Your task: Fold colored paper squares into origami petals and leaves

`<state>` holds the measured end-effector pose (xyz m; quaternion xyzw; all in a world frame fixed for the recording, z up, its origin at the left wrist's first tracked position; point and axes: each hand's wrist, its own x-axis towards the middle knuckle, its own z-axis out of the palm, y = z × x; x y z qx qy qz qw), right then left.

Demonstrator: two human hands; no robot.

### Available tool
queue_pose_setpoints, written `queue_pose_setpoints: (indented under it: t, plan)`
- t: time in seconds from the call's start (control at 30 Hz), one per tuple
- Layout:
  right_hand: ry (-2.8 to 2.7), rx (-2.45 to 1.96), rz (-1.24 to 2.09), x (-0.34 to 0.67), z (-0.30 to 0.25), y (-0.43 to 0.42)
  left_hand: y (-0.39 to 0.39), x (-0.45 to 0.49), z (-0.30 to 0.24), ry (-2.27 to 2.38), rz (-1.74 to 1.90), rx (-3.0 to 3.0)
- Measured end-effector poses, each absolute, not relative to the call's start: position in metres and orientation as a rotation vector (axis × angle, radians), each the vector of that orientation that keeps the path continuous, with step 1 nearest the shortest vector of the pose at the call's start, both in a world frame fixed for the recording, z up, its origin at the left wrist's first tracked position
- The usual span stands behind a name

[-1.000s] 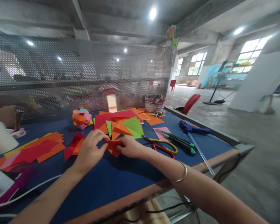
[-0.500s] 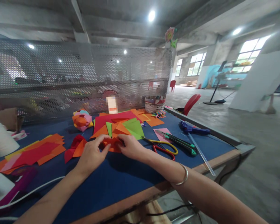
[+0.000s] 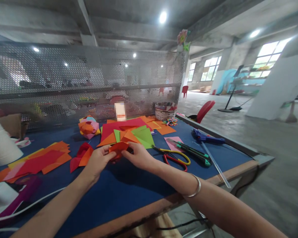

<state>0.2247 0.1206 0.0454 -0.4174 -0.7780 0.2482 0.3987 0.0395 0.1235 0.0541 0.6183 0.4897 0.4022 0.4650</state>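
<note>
Both my hands pinch a small folded orange paper piece (image 3: pixel 118 147) just above the blue table (image 3: pixel 129 191). My left hand (image 3: pixel 97 162) grips its left side with thumb and fingers closed. My right hand (image 3: pixel 138 155) grips its right side; a silver bangle sits on that wrist. A red and orange folded paper (image 3: pixel 81 156) lies to the left of my left hand. Behind the hands lies a pile of red, orange and green sheets (image 3: pixel 129 132).
Scissors (image 3: pixel 175 158), a green-handled cutter (image 3: pixel 192 150) and a blue glue gun (image 3: pixel 206 138) lie right of my hands. A folded paper ball (image 3: pixel 88 127), a small basket (image 3: pixel 165 110), loose sheets (image 3: pixel 37 161) and a perforated metal screen (image 3: pixel 64 79) are also there.
The orange paper piece lay pressed on the table; now both hands hold it lifted slightly off the surface and closer together.
</note>
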Motion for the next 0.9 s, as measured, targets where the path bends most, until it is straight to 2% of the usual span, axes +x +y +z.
queue_pose_setpoints:
  t: [0.3, 0.9]
  plan:
    - [-1.909, -1.173, 0.573, 0.2285, 0.0496, 0.1211, 0.1237, 0.0406, 0.0535, 1.224, 0.746, 1.490]
    - [-1.908, -1.145, 0.582, 0.2335, 0.0478, 0.1259, 0.1217, 0.0382, 0.0547, 1.205, 0.726, 1.307]
